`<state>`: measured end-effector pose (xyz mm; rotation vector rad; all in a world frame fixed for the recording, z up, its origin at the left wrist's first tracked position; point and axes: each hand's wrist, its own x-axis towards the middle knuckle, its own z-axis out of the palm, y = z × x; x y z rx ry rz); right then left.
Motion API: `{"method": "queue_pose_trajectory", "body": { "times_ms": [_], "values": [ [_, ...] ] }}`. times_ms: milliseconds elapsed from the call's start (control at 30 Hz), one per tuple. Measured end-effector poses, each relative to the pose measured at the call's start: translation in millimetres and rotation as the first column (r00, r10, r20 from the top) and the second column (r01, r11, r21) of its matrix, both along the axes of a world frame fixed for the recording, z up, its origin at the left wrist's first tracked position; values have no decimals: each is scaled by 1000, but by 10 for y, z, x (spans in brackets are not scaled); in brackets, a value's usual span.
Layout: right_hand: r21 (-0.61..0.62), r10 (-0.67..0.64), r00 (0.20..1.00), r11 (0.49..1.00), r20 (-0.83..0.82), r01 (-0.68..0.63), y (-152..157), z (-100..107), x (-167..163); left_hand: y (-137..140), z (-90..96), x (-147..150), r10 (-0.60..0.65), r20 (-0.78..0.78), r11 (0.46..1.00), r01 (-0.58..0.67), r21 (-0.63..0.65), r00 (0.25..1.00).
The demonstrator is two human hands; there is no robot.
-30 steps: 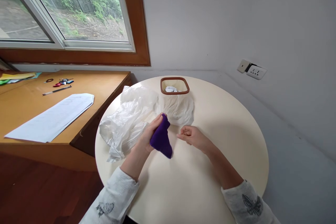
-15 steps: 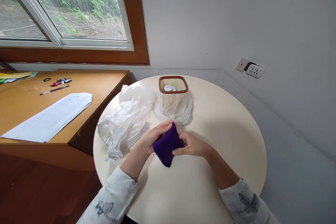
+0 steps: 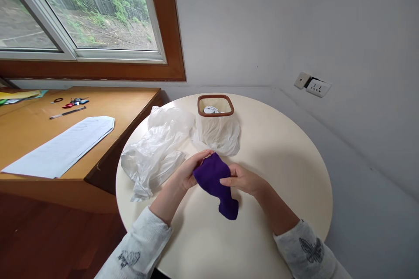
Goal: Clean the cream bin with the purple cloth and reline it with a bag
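Note:
A piece of purple cloth is held between both my hands above the round table, its lower end hanging down as a narrow strip with a wider tip. My left hand grips its upper left edge, with the fingers partly hidden behind the cloth. On the other side, my right hand pinches the right edge, thumb in front and fingers behind. Just beyond the hands stands a small bin with a brown rim and a pale plastic liner, holding some white scraps.
Crumpled clear plastic bags lie on the left of the round cream table. A wooden desk adjoins at left, bearing white paper sheets, a cutter-like strip and keys. A wall socket is at right.
The purple cloth, folded into a compact piece before, has partly opened out, and a narrow end now hangs down to the right. Both hands have shifted slightly and still hold it.

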<state>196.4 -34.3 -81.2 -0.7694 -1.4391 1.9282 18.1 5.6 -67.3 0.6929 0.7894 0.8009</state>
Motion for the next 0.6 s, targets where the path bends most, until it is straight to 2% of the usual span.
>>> {"method": "queue_pose_trajectory", "body": {
  "times_ms": [100,200,367,500,600],
  "values": [
    [-50,-61,991,997,-121,55,-1,5,32,38,-48,-5,-153,157,969,179,-171,976],
    [-102,-128,970,989,-205,109,13,-3,64,47,-59,10,-146,201,954,192,-231,969],
    [-169,-238,931,966,-277,196,39,8,75,34,-84,63,-199,194,939,244,-244,961],
    [-204,-299,916,947,-266,249,57,24,67,23,-119,86,-273,212,914,322,-248,938],
    [-225,-335,913,932,-232,285,73,15,70,5,-91,90,-248,270,932,305,-195,930]
  ]
}}
